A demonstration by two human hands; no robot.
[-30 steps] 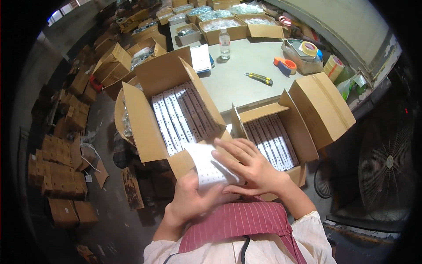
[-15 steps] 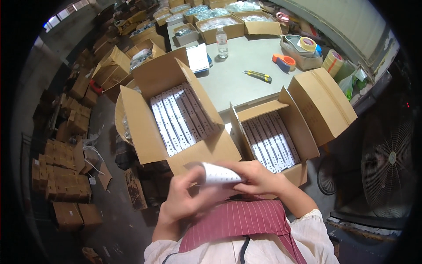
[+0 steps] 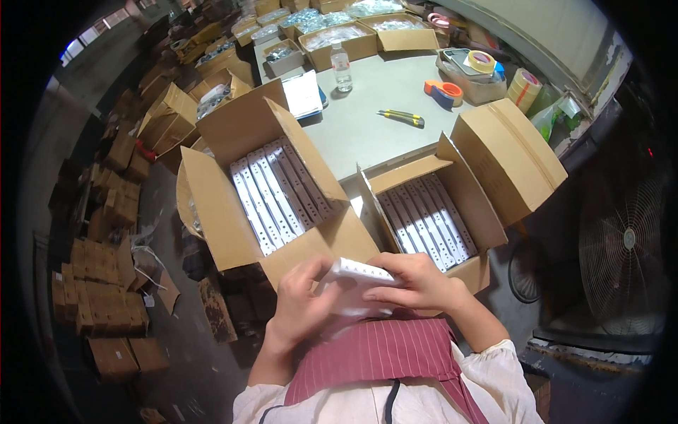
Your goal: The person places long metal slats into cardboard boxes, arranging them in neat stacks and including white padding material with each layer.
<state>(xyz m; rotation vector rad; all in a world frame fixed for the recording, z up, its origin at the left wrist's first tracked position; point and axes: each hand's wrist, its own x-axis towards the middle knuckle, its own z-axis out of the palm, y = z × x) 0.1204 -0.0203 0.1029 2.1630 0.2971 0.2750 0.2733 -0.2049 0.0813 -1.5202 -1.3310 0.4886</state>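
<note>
Close to my body, both hands hold a white flat pack (image 3: 346, 298) with a row of small dark marks along its upper edge. My left hand (image 3: 300, 297) is closed on the pack's left side, its fingers slightly smeared. On the other side my right hand (image 3: 415, 281) grips it, fingers across the top and front. Just beyond are two open cardboard boxes, a left one (image 3: 212, 219) and a right one (image 3: 479, 189). Each contains a row of several thin white packs, left row (image 3: 263, 194) and right row (image 3: 424, 215), standing on edge with dark dots.
On the grey table (image 3: 381, 145) are a yellow-black utility knife (image 3: 401, 117), a water bottle (image 3: 341, 67), an orange tape dispenser (image 3: 443, 93) and papers (image 3: 302, 94). A closed carton (image 3: 512, 159) adjoins the right box. A fan (image 3: 627, 240) stands at right; stacked cartons (image 3: 109, 304) line the left.
The white pack has been turned in my hands, so its marked edge now lies along the top. My left hand has shifted slightly right. The whole scene sits a little further left in view.
</note>
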